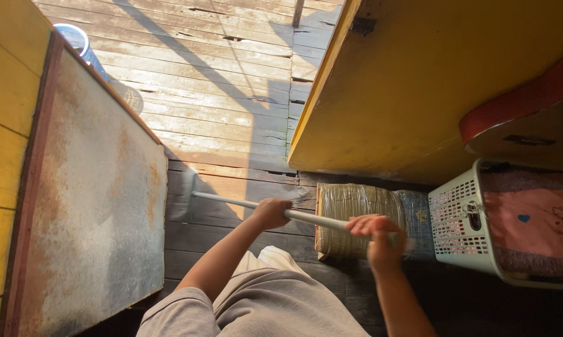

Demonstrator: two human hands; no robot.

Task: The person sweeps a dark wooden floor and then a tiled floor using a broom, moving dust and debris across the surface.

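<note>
Pale metal pole [306, 217] gripped by both hands: left hand [271, 212] fingers wrapped mid-shaft, right hand [381, 240] closed near upper end. Tool head [183, 198] on plank floor [219, 93] beside rusty panel [88, 206]. Sweeping stroke underway, judging by grip; next needs steady pull along boards.

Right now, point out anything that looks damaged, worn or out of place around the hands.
The weathered wooden plank floor has dark cracks and gaps between boards. The upright grey metal sheet at the left is blotched with rust. Both the left hand and the right hand grip the thin white pole normally; nothing is spilled.
</note>
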